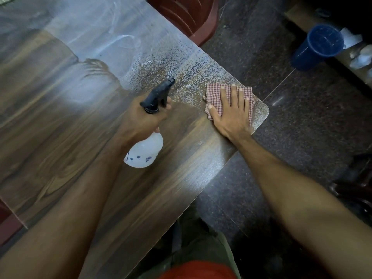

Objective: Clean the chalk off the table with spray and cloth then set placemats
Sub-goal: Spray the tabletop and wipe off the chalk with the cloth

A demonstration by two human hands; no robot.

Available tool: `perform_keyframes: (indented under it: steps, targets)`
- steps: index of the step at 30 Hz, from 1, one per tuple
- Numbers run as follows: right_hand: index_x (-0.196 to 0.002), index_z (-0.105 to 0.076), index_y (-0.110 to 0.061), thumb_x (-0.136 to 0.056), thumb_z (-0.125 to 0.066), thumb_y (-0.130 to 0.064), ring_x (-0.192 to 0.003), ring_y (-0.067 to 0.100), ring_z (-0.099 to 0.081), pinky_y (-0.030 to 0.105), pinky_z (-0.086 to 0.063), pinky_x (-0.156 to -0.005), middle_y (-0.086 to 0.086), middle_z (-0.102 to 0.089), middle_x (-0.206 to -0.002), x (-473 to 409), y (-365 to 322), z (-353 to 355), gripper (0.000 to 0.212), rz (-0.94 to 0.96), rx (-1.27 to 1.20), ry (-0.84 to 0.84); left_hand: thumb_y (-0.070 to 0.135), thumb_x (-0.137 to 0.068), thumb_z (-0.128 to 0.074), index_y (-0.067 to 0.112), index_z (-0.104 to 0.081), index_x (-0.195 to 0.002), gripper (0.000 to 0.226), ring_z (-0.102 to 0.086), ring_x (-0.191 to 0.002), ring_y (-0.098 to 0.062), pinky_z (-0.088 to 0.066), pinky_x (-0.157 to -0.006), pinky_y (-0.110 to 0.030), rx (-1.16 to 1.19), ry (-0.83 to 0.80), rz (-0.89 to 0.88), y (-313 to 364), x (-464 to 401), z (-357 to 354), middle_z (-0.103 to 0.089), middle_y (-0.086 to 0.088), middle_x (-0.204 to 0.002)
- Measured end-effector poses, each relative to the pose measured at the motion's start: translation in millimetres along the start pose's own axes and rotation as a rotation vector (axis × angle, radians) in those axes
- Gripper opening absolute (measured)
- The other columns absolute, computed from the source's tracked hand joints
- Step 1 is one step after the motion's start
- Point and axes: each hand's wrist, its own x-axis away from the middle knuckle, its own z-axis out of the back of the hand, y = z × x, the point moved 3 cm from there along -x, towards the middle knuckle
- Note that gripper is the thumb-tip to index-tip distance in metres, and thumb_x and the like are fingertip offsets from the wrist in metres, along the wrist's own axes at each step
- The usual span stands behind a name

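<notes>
The left hand (147, 115) gripped the light, stiff spray bottle (146, 150) at its neck — the right hand (231, 111), at three o'clock, pressed flat on the soft cloth (216, 93).

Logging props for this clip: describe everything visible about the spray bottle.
The spray bottle has a translucent white, plastic-looking body with small blue printed marks and a black trigger head. It is held tilted above the wooden table, nozzle aimed at the chalky, droplet-speckled corner. The left hand grips its neck, fingers by the trigger. Its liquid level cannot be seen.
</notes>
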Motion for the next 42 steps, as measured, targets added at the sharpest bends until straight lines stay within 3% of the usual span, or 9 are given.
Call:
perform_keyframes:
  steps: [4,8,12,14,20,28,33,36,42]
  targets:
    - [-0.159,-0.001,-0.024,-0.098,-0.014,-0.067,-0.152,0.031,0.007,0.057,-0.001,-0.122,0.012,0.005,-0.166,29,-32,-12,0.075,0.198,0.045,-0.051,-0.006,-0.088,-0.056,0.008,-0.062,-0.109,0.026,-0.049,-0.038,-0.008,-0.047,-0.048,-0.019,0.036,0.132,-0.014,13,-3,10,-0.068,-0.004,-0.103]
    - [-0.158,0.000,-0.029,-0.096,-0.012,-0.070,-0.153,0.028,0.004,0.058,-0.009,-0.121,0.008,0.005,-0.166,88,-14,-24,0.075,0.377,0.065,-0.153,0.013,-0.084,-0.064,0.017,-0.064,-0.106,0.023,-0.052,-0.042,-0.014,-0.048,-0.055,-0.024,0.035,0.146,-0.035,15,-9,21,-0.071,0.001,-0.103]
    - [-0.158,0.001,-0.030,-0.091,-0.002,-0.074,-0.152,0.031,0.003,0.054,0.005,-0.120,0.010,0.007,-0.165,56,50,-5,0.081,0.166,0.093,-0.121,0.033,-0.069,-0.069,0.026,-0.066,-0.101,0.033,-0.059,-0.058,-0.031,-0.050,-0.056,-0.029,0.081,0.165,-0.035,14,-14,27,-0.071,0.004,-0.103]
    - [-0.160,-0.005,-0.025,-0.091,-0.009,-0.072,-0.153,0.031,0.001,0.050,0.005,-0.121,0.012,0.001,-0.166,21,64,7,0.083,0.049,0.066,-0.069,0.027,-0.071,-0.067,0.025,-0.065,-0.103,0.033,-0.059,-0.067,-0.041,-0.051,-0.056,-0.031,0.083,0.181,-0.033,10,-16,27,-0.071,0.004,-0.103]
    - [-0.160,-0.001,-0.023,-0.096,-0.012,-0.069,-0.152,0.033,0.005,0.054,0.000,-0.122,0.014,0.006,-0.166,-33,12,11,0.079,0.047,0.058,-0.053,0.016,-0.082,-0.066,0.011,-0.063,-0.114,0.032,-0.052,-0.044,-0.015,-0.050,-0.053,-0.025,0.086,0.202,-0.010,5,-16,25,-0.070,0.001,-0.106]
    - [-0.157,0.003,-0.031,-0.095,-0.013,-0.071,-0.153,0.028,0.002,0.053,-0.002,-0.123,0.007,0.005,-0.166,62,-42,-23,0.075,0.474,0.104,-0.175,-0.003,-0.086,-0.058,0.016,-0.063,-0.106,0.029,-0.051,-0.040,-0.011,-0.048,-0.051,-0.022,0.078,0.237,-0.028,12,-27,36,-0.070,0.001,-0.101]
    - [-0.158,0.004,-0.027,-0.094,-0.011,-0.070,-0.152,0.031,0.004,0.055,0.008,-0.120,0.010,0.009,-0.165,-3,-2,5,0.080,0.228,0.126,-0.113,0.005,-0.081,-0.061,0.014,-0.065,-0.106,0.027,-0.052,-0.046,-0.021,-0.050,-0.054,-0.030,0.093,0.281,-0.018,3,-32,58,-0.071,0.006,-0.096]
    - [-0.160,-0.004,-0.023,-0.095,-0.014,-0.069,-0.153,0.032,0.001,0.053,-0.001,-0.123,0.013,-0.003,-0.166,-53,-21,16,0.080,0.146,0.074,-0.048,0.001,-0.085,-0.063,0.015,-0.065,-0.105,0.025,-0.051,-0.045,-0.019,-0.050,-0.053,-0.031,0.089,0.309,-0.017,-2,-33,66,-0.071,0.006,-0.095]
    - [-0.159,0.003,-0.025,-0.095,-0.010,-0.071,-0.152,0.034,0.008,0.054,0.003,-0.122,0.013,0.007,-0.165,-53,-116,-1,0.079,0.348,0.137,-0.116,0.001,-0.087,-0.061,0.018,-0.063,-0.104,0.024,-0.050,-0.041,-0.013,-0.050,-0.052,-0.028,0.100,0.334,-0.024,0,-27,71,-0.069,0.006,-0.096]
